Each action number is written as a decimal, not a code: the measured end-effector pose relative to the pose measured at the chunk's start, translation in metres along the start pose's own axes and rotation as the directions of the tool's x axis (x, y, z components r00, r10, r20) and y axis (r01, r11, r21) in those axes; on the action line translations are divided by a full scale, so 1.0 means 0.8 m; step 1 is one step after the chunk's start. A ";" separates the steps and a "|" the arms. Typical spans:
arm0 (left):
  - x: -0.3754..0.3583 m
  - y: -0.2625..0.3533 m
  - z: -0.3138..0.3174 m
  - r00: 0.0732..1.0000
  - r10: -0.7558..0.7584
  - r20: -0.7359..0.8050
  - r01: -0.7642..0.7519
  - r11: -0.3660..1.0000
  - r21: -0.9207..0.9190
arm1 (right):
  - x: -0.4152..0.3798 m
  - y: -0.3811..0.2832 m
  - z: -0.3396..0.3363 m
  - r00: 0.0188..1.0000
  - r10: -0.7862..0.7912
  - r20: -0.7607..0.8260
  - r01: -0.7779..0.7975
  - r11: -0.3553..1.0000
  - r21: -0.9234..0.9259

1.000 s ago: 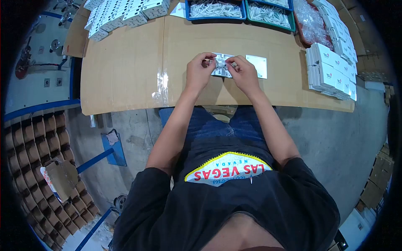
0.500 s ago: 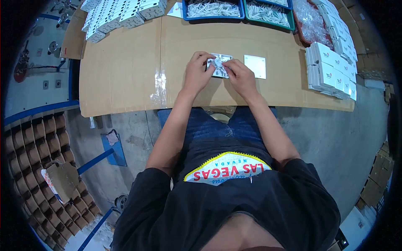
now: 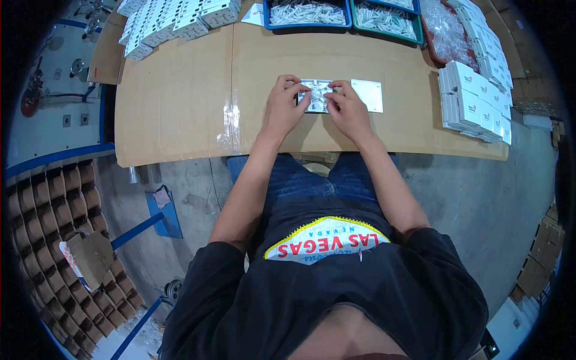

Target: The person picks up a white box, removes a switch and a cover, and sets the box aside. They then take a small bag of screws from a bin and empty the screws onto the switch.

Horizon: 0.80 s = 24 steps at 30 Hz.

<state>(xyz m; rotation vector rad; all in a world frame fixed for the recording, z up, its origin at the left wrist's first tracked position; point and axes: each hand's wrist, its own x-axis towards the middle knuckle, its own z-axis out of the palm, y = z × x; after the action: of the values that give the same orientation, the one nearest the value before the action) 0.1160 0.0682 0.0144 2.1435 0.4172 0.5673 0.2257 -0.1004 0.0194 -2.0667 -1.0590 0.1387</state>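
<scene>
A shallow square white box (image 3: 320, 85) with small white parts in it lies on the cardboard-covered table between my hands. My left hand (image 3: 284, 108) is curled at its left side, fingers over the edge and thumb toward the parts inside. From the right, my right hand (image 3: 349, 111) reaches over the box, thumb and index fingertip close together at the parts. Whatever is between those fingertips is too small to make out. A flat white square lid (image 3: 368, 96) lies just right of the box, partly behind my right hand.
Stacked white boxes (image 3: 474, 102) stand at the right edge, with more stacks (image 3: 180, 21) at the back left. Along the back are a blue bin (image 3: 309, 28) and a green bin (image 3: 390, 37) of small white parts, and a red bin (image 3: 435, 57) of clear plastic bags.
My fingertips have drawn slightly apart over the box, the right hand shifting a little to the right. More of the parts inside show now.
</scene>
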 end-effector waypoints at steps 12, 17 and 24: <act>0.006 0.005 0.010 0.986 -0.163 -0.044 0.165 0.985 0.044 | 0.004 -0.004 -0.001 0.996 0.091 -0.001 -0.091 0.996 0.001; -0.002 0.001 0.012 0.989 -0.138 -0.046 0.140 0.989 0.050 | 0.001 -0.006 0.002 0.995 0.089 -0.047 -0.091 0.995 -0.042; -0.016 0.000 0.008 0.999 0.013 -0.043 -0.009 0.997 0.080 | 0.002 -0.009 0.005 0.976 0.189 -0.109 -0.191 0.981 -0.014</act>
<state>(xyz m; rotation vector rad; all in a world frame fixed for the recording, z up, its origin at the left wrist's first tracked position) 0.1087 0.0581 0.0079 2.2145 0.4594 0.6133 0.2204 -0.0945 0.0222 -2.1706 -0.8015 0.1099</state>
